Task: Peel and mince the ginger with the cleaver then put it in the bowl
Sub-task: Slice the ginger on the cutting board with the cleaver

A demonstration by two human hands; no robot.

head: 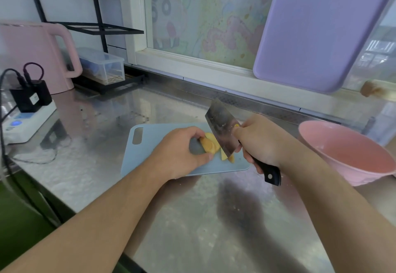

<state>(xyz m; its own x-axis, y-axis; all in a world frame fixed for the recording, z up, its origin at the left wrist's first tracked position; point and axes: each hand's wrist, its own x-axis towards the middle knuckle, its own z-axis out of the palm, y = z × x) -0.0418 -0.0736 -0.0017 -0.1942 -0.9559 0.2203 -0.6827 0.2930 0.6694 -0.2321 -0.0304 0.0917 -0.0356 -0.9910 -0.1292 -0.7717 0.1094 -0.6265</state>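
We take the steel counter as landmark; its surface is reflective and carries soft daylight glare. Along its far edge we see a white-framed window with a faded cartoon film on the glass. Right of that, a lilac board leans against the window. At the counter's far left stand a pink kettle, a black wire rack and a clear lidded box. On the left edge sits a white power strip with black adapters plugged in
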